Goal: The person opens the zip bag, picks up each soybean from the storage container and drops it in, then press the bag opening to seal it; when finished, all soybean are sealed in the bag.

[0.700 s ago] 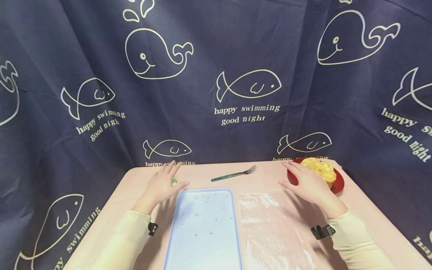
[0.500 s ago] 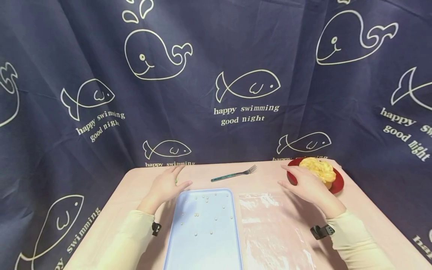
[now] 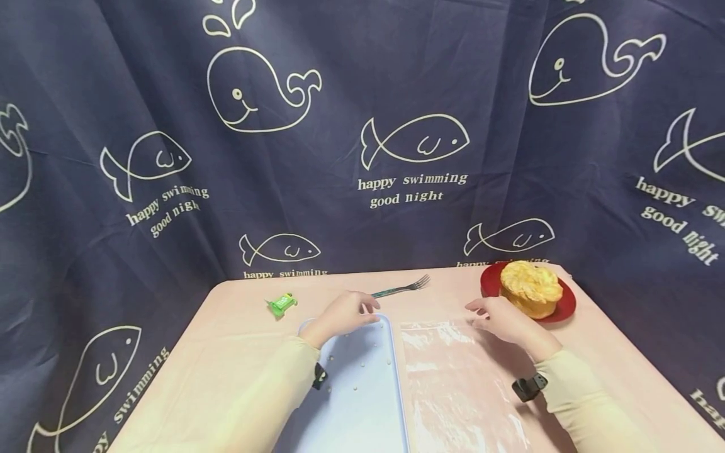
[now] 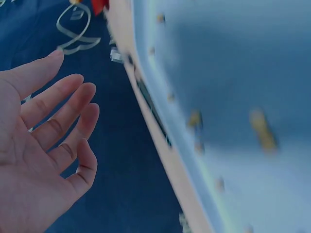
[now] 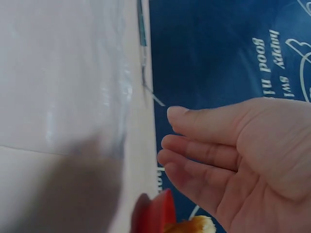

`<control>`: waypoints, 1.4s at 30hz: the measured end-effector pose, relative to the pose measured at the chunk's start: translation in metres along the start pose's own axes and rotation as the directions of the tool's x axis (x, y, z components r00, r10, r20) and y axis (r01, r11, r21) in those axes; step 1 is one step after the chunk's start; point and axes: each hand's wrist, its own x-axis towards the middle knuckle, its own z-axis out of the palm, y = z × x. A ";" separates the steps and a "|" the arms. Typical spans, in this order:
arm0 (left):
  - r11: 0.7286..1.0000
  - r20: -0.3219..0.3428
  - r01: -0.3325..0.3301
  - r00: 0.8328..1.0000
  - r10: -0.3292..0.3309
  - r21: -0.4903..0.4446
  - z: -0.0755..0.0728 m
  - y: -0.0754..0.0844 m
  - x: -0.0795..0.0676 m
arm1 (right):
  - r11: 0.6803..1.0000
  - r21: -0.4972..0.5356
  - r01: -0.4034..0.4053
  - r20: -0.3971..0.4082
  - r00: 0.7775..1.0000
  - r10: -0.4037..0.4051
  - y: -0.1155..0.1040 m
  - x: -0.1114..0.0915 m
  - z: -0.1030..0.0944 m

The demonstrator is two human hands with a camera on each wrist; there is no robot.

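Observation:
In the head view my left hand (image 3: pixel 342 313) hovers over the far edge of the blue tray (image 3: pixel 362 418). Its fingers are loosely bent and hold nothing, as the left wrist view of the hand (image 4: pixel 43 145) also shows. Just beyond those fingertips lies a fork (image 3: pixel 403 289), its handle end hidden behind the hand. My right hand (image 3: pixel 504 321) hangs above the far right of a clear plastic sheet or bag (image 3: pixel 453 384), its relaxed fingers free of anything. Beside it a round bread or pastry (image 3: pixel 530 289) sits on a red plate (image 3: pixel 489 277).
A small green wrapped packet (image 3: pixel 282 304) lies at the table's back left. Several tiny pale beads (image 3: pixel 355 389) are scattered on the tray. The pink table (image 3: pixel 447 289) ends at a dark blue curtain (image 3: pixel 340 214) with fish and whale drawings.
My left hand has moved right, from beside the green packet to above the tray's far edge, uncovering the packet. The right hand has shifted slightly nearer and lower, its fingers a little more bent.

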 end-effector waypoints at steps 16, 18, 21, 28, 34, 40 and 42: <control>0.961 0.146 0.072 0.983 -0.115 0.268 0.062 0.023 0.052 | 0.997 -0.072 -0.005 0.043 0.999 0.008 0.013 0.006 0.031; 0.949 0.136 0.076 0.983 -0.123 0.305 0.064 0.025 0.053 | 0.997 -0.081 -0.002 0.034 0.999 0.005 0.016 0.006 0.033; 0.944 0.120 0.089 0.984 -0.133 0.319 0.068 0.025 0.054 | 0.996 -0.084 -0.006 0.018 1.000 0.007 0.018 0.007 0.036; 0.956 0.121 0.132 0.978 -0.169 0.261 0.071 0.027 0.056 | 0.997 -0.083 -0.009 -0.022 1.000 0.007 0.021 0.009 0.039; 0.966 0.143 0.148 0.973 -0.181 0.212 0.073 0.027 0.056 | 0.995 -0.100 0.025 -0.099 0.994 -0.035 0.020 0.009 0.038; 0.974 0.133 0.147 0.976 -0.171 0.172 0.075 0.024 0.057 | 1.000 -0.014 0.010 -0.135 0.991 -0.012 0.016 0.009 0.029; 0.975 0.132 0.146 0.977 -0.168 0.166 0.076 0.024 0.057 | 1.000 -0.002 -0.008 -0.133 0.991 0.008 0.015 0.008 0.027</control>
